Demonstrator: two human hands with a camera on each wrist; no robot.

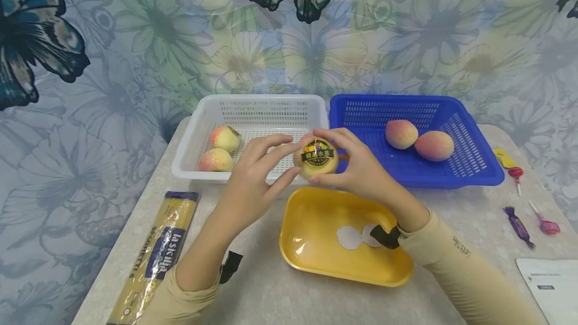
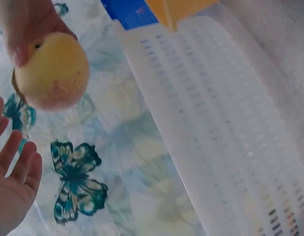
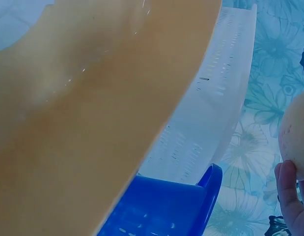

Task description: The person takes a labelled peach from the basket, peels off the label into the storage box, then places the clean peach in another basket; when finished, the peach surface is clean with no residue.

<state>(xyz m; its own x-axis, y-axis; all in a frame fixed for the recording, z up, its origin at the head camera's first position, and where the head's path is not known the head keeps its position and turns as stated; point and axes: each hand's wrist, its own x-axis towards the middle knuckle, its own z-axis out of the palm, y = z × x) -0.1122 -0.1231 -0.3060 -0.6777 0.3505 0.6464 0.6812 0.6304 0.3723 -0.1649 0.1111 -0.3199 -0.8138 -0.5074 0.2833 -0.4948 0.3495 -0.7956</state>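
My right hand [image 1: 363, 169] grips a yellow-pink peach [image 1: 318, 159] above the gap between the two baskets. A round black sticker with fruit pictures and lettering faces me on it. Beside the peach is my left hand [image 1: 253, 179], its fingers loosely spread. In the left wrist view that hand [image 2: 14, 191] stands apart from the fruit, while the right thumb presses the peach [image 2: 53, 73]. Only an edge of the peach [image 3: 296, 132] and some fingers [image 3: 288, 194] show in the right wrist view. Beneath the hands lies a yellow tray [image 1: 293, 257] with white round papers [image 1: 349, 237] in it.
A white basket [image 1: 182, 162] at the back holds two peaches [image 1: 225, 138]; the blue basket [image 1: 485, 164] beside it holds two more [image 1: 434, 145]. A spaghetti pack [image 1: 158, 255] lies left. On the right are lollipops [image 1: 548, 225], a purple-wrapped candy [image 1: 519, 227] and a white sheet [image 1: 553, 285].
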